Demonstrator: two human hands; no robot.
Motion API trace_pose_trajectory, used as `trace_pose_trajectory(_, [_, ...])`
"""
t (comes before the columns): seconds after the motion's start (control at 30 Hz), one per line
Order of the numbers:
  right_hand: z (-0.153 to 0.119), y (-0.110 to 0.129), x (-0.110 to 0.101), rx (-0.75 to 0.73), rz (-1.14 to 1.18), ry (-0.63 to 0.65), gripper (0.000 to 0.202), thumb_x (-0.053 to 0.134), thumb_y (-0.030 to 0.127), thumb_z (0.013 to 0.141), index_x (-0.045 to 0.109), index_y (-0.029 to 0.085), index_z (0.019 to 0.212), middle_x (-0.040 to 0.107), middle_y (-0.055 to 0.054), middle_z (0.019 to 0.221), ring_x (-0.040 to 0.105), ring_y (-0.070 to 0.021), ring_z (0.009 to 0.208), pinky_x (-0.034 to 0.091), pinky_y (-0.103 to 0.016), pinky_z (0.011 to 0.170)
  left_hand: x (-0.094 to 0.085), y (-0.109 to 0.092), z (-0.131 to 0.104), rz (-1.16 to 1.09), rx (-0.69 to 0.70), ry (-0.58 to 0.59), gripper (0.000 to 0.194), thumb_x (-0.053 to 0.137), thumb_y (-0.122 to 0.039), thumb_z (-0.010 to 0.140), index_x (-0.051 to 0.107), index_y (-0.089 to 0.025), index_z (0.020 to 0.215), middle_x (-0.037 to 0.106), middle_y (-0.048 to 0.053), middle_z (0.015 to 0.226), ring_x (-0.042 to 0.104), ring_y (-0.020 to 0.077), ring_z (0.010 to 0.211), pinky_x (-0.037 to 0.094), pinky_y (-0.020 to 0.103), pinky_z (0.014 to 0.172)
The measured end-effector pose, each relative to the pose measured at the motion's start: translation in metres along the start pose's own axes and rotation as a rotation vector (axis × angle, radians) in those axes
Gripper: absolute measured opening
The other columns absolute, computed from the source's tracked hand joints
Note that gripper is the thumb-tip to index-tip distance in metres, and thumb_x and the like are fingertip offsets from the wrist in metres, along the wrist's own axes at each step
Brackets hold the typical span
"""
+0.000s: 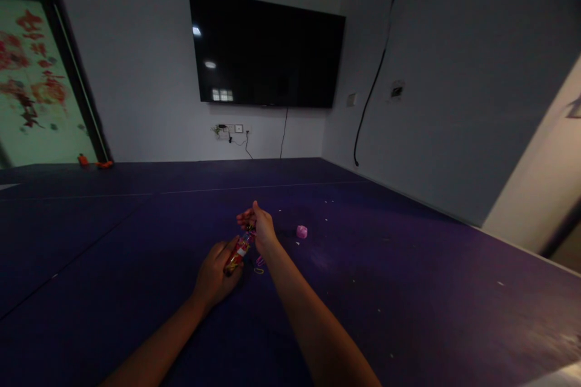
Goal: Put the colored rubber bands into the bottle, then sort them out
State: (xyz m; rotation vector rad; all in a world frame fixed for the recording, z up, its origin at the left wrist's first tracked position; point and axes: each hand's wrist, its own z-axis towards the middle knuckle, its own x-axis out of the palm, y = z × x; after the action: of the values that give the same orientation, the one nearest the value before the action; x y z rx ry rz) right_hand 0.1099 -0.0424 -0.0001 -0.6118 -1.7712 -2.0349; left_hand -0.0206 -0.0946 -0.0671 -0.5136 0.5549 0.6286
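Note:
My left hand [216, 275] is closed round a small clear bottle [242, 250] with a pale label and red and yellow contents, which look like small rubber bands. The bottle is tilted, its neck pointing up and right. At the neck, my right hand [263, 228] is cupped, palm turned left, thumb up and fingers apart. A few small dark and coloured bits show by its palm, too small to name. Below the right wrist, loose pink and yellow rubber bands [259, 266] lie on the purple surface. A pink cap [302, 231] stands to the right of my right hand.
The wide purple surface [149, 296] has small white scraps scattered on it. A large dark television [267, 51] hangs on the wall, with sockets and cables below. A black cable [372, 87] hangs at right. Orange objects [105, 164] lie by the glass door.

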Motion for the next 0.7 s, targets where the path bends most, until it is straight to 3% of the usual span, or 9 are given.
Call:
trace_pose_trajectory(0.47, [0.0005, 0.0052, -0.0012, 0.090, 0.023, -0.016, 0.041, 0.051, 0.051, 0.084, 0.054, 0.015, 0.063, 0.063, -0.004, 0.052, 0.056, -0.0124, 0.045, 0.041, -0.021, 0.045, 0.0003, 0.0004, 0.0016, 0.030, 0.038, -0.021, 0.048, 0.050, -0.027, 0.080, 0.048, -0.015, 0.126, 0.060, 0.010, 0.099, 0.057, 0.0219, 0.089, 0.050, 0.035, 0.076])
trace_pose_trajectory(0.7, [-0.0006, 0.0046, 0.0007, 0.143, -0.110, 0.119, 0.047, 0.046, 0.056, 0.085, 0.058, 0.014, 0.066, 0.065, -0.006, 0.054, 0.057, -0.0127, 0.045, 0.040, -0.021, 0.046, -0.0025, -0.0016, 0.0022, 0.039, 0.098, -0.054, 0.048, 0.050, -0.027, 0.080, 0.047, -0.018, 0.126, 0.061, 0.011, 0.100, 0.058, 0.0231, 0.089, 0.050, 0.037, 0.077])
